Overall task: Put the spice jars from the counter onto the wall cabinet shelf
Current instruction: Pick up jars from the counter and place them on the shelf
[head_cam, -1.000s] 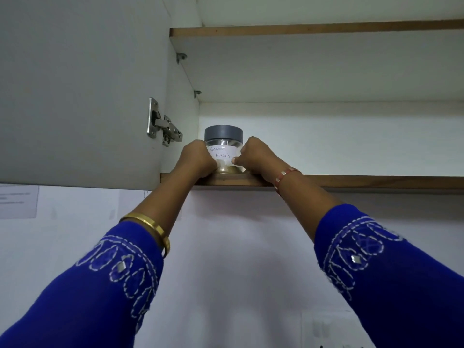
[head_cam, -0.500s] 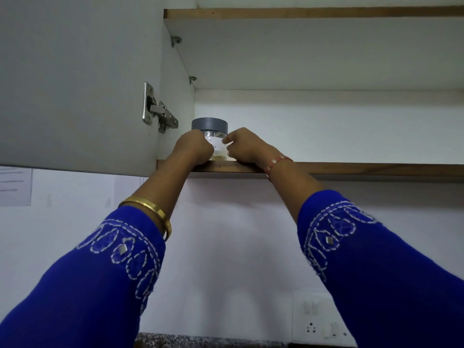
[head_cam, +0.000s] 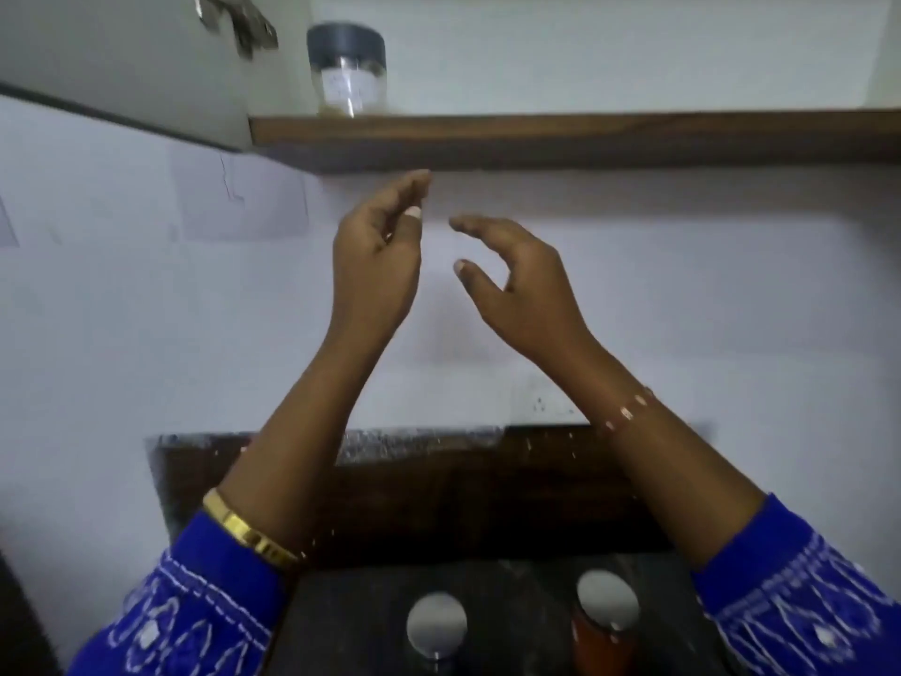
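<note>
Standing upright at the left end of the wall cabinet shelf (head_cam: 560, 131): a clear spice jar (head_cam: 347, 70) with a dark grey lid and a white label, a thin layer of yellowish powder at its bottom, just beside the cabinet's left side wall and near the hinge (head_cam: 239, 17) on the open cabinet door (head_cam: 107, 56). Touched by neither hand.

Below the shelf edge, raised in front of the white wall and well apart from the jar: left hand (head_cam: 375, 265) and right hand (head_cam: 521, 285), palms roughly facing each other, a gap between them. Fingers (head_cam: 414, 187) of the left loosely curved, thumb close to them, holding nothing. Fingers of the right relaxed and slightly bent, thumb spread away, also holding nothing. Gold bangle (head_cam: 246, 531) on the left forearm, thin beaded bracelet (head_cam: 629, 409) on the right wrist, blue embroidered sleeves at the bottom corners.

Down on the dark tabletop (head_cam: 512, 602), two more jars seen from above: one with a grey lid (head_cam: 436, 624), another with a grey lid over a reddish-orange body (head_cam: 607, 607), near each other. White socket plate (head_cam: 541, 400) on the wall, blurred, partly behind the right forearm.
</note>
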Available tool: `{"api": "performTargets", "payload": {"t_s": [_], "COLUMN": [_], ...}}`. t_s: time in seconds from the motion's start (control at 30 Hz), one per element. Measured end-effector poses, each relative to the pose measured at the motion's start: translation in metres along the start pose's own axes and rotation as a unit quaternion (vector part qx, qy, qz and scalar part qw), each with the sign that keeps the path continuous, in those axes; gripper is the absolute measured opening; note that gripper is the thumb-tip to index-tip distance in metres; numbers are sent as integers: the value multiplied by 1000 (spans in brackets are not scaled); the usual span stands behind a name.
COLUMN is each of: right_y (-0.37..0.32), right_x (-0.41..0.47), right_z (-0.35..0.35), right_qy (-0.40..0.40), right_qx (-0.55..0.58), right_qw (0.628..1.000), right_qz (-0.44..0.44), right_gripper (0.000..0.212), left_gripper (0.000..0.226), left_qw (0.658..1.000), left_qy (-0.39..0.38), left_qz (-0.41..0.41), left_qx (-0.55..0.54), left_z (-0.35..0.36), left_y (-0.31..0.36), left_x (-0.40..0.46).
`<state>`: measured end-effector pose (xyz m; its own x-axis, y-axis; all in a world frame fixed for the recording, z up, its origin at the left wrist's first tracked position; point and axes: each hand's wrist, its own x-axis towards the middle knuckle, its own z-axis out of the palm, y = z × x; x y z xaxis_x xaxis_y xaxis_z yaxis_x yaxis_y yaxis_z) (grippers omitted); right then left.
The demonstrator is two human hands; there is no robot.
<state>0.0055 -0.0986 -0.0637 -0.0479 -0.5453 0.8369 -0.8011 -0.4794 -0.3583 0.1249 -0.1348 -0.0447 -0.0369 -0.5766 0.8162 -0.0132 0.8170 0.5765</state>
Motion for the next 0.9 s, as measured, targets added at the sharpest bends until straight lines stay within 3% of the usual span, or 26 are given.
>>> {"api": "performTargets", "payload": {"t_s": [0.33, 0.6, 0.73, 0.8, 0.9], "right_y": [34, 50, 55, 51, 53], "right_x": [-192, -333, -378, -394, -428], "right_z": [-50, -100, -124, -131, -128], "right_qy": [19, 31, -52, -139, -296], "right_qx": [98, 78, 57, 56, 11], "right_qw": [970, 907, 864, 837, 811], "right_qz": [223, 414, 498, 527, 504], "right_gripper": [36, 32, 36, 44, 65], "left_gripper": [36, 36, 33, 33, 33], "left_qw": [973, 897, 842, 819, 784], "left_qy": [-104, -242, -312, -341, -354], "left_qz": [-169, -332, -406, -436, -488], "left_qx": [-115, -161, -168, -149, -145], "left_z": [52, 108, 128, 132, 135], "left_y": [-24, -27, -32, -32, -32], "left_x": [-165, -298, -350, -370, -397]}}
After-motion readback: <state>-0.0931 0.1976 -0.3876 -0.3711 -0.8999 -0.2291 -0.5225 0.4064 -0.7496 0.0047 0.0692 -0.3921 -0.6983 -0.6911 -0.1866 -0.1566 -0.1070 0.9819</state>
